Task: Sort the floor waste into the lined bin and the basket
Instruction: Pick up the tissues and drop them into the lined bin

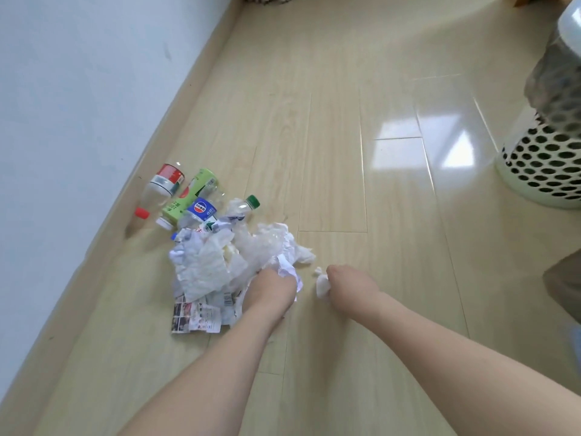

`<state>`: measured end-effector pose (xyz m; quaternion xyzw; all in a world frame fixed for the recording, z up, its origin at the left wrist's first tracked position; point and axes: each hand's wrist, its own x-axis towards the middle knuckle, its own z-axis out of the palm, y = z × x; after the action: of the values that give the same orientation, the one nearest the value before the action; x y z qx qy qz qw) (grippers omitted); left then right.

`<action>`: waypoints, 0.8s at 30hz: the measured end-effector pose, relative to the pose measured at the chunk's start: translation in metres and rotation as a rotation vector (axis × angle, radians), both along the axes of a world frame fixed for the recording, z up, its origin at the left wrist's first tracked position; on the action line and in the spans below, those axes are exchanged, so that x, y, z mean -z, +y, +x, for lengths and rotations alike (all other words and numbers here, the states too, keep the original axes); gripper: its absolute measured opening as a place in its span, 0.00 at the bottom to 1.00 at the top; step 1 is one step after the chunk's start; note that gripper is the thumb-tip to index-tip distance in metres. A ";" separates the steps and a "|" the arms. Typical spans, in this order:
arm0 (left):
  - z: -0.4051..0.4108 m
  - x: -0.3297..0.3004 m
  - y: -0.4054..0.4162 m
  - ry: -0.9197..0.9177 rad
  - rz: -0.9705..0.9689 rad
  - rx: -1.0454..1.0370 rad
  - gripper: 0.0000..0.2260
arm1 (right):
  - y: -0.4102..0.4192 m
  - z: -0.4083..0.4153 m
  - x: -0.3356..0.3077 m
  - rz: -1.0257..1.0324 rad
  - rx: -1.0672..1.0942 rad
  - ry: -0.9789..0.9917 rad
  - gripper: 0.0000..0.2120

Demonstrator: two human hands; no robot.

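Observation:
A heap of crumpled white paper and tissue (220, 262) lies on the wooden floor, with a printed leaflet (198, 316) at its near edge. Behind the heap lie several empty plastic bottles (191, 196), one with a red cap, one with a green cap. My left hand (273, 287) is closed on a crumpled paper at the heap's right edge. My right hand (349, 284), just to the right, is closed on a small white tissue wad (322, 284). The perforated white bin with a grey liner (547, 146) stands at the far right.
A white wall and wooden skirting (125, 190) run along the left, close behind the bottles. Bare floor (393, 184) stretches between the heap and the bin. A dark object (566, 291) sits at the right edge below the bin.

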<state>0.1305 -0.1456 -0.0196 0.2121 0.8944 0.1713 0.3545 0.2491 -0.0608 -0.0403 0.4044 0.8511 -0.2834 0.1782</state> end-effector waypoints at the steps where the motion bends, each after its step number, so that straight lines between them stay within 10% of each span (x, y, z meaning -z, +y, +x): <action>1: -0.001 -0.007 -0.002 0.023 -0.021 0.049 0.10 | 0.003 0.004 -0.007 -0.014 0.009 -0.012 0.08; 11: 0.034 -0.132 0.006 0.052 0.401 0.044 0.08 | 0.046 0.081 -0.134 0.099 0.026 -0.127 0.13; 24: 0.337 -0.200 0.110 0.188 0.843 0.908 0.10 | 0.069 0.375 -0.241 0.405 0.633 0.017 0.06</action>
<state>0.4678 -0.0353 0.1808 0.7067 0.5981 0.3222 0.1978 0.6244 0.0082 0.2003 0.6720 0.7243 -0.1541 -0.0089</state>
